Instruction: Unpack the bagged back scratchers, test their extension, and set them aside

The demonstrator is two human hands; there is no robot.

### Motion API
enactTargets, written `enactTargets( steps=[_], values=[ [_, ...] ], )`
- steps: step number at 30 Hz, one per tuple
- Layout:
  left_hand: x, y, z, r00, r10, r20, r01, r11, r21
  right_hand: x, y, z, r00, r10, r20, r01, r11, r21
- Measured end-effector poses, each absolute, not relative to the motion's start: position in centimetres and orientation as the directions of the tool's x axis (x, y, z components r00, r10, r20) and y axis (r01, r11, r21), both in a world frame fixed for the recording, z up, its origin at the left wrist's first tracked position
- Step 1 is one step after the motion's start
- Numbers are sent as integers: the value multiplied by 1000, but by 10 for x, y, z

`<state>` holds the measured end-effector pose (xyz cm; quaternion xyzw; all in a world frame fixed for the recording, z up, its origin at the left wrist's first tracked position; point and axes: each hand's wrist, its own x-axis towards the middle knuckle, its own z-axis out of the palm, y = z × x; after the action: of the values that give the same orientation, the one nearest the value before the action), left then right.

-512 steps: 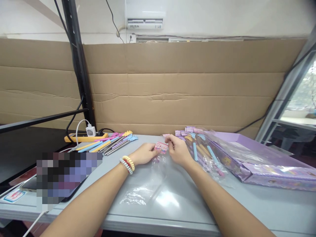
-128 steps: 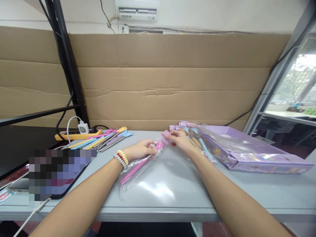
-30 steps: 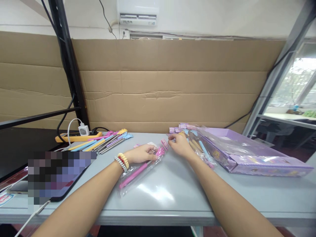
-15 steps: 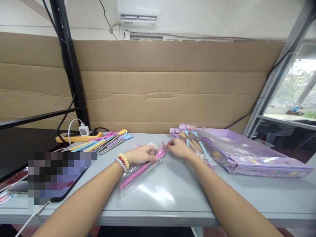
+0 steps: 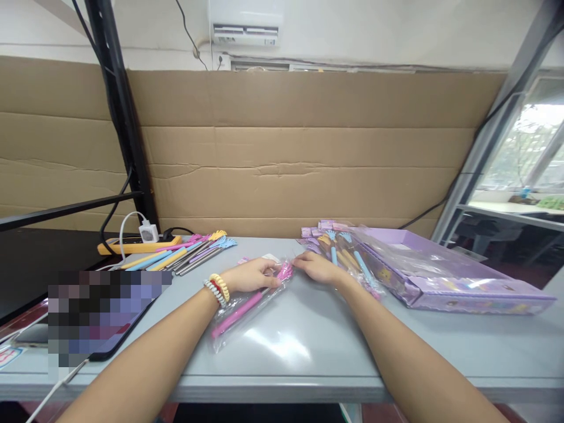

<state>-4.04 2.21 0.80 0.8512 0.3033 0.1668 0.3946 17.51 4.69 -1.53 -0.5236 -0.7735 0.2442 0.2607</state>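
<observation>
Head view: left hand (image 5: 254, 276) clamped the scratcher (image 5: 238, 316) near its head, shaft slanting toward the bench (image 5: 335, 346)'s near edge; right hand (image 5: 318, 267), grip unclear, met the bag (image 5: 259, 311)'s far end.

I read this place as a small packing workshop. I see a plain grey worktop (image 5: 326, 352) with cardboard sheeting (image 5: 308, 147) standing along its far edge, loose colourful sticks (image 5: 185, 254) and a power strip (image 5: 141, 247) near the far left corner, bagged sticks (image 5: 350, 258) beside an open purple box (image 5: 480, 302) toward the right edge, a black metal post (image 5: 118, 106), and an air conditioner (image 5: 247, 34) on the wall.
</observation>
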Motion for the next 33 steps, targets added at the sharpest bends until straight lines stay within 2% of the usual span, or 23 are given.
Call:
enactTargets(
  steps=[9, 19, 25, 29, 33],
  values=[
    [-42, 24, 6, 793, 609, 23, 364, -504, 783, 173, 43, -13, -288, 941, 180, 599, 323, -733],
    [-43, 22, 8, 835, 547, 53, 282, -510, 813, 171, 46, -15, -308, 948, 82, 480, 230, -847],
    [-43, 23, 8, 852, 506, 136, 209, -566, 797, 170, 47, -15, -337, 938, 77, 431, 226, -874],
    [-43, 20, 10, 838, 519, 166, 198, -574, 795, 161, 38, -14, -428, 898, 103, 222, 215, -951],
    [-42, 16, 14, 824, 540, 170, 190, -547, 815, 152, 31, -10, -495, 864, 95, -6, 106, -994]
  ],
)
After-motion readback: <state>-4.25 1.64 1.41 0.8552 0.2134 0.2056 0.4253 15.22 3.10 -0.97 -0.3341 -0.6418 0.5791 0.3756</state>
